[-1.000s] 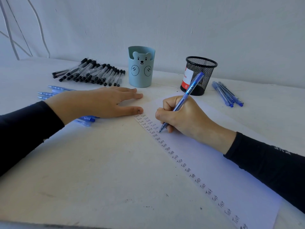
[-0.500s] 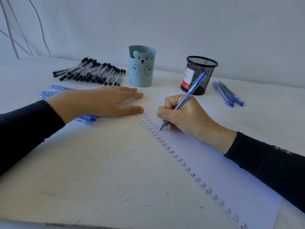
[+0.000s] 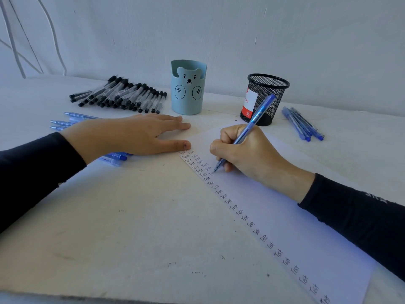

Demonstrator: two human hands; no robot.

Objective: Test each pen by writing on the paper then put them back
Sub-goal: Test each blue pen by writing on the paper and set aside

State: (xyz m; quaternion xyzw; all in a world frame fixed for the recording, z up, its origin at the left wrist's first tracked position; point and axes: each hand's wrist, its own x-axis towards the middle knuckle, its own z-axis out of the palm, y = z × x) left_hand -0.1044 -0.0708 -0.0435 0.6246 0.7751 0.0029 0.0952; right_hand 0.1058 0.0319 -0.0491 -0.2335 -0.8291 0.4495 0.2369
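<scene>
Two columns of handwritten "Test" run up the left edge of the white paper sheet (image 3: 285, 216); the second column is short and sits at the far end only. Step in hand: the writing test. The right hand (image 3: 247, 154) is clenched round a translucent blue ballpoint pen (image 3: 247, 130), its tip on the paper at the foot of that short column, mid-word.

The left hand (image 3: 131, 134) lies flat with fingers straight and released, thumb tip at the sheet's far corner, palm over loose blue pens (image 3: 114, 157) on the white table (image 3: 109, 227).

Next, probably: finish the word, lift, return the pen. Which pile or cup it goes to, cannot tell.

Behind stand a light blue bear-face pen cup (image 3: 188, 88) and a black wire-mesh pen cup (image 3: 265, 99), nothing sticking out of either. A bunch of blue capped pens (image 3: 302, 123) lies right of the mesh cup, a heap of black-capped clear pens (image 3: 122, 95) far left. The mesh cup is close behind the raised pen end, so a tip-over risk.
</scene>
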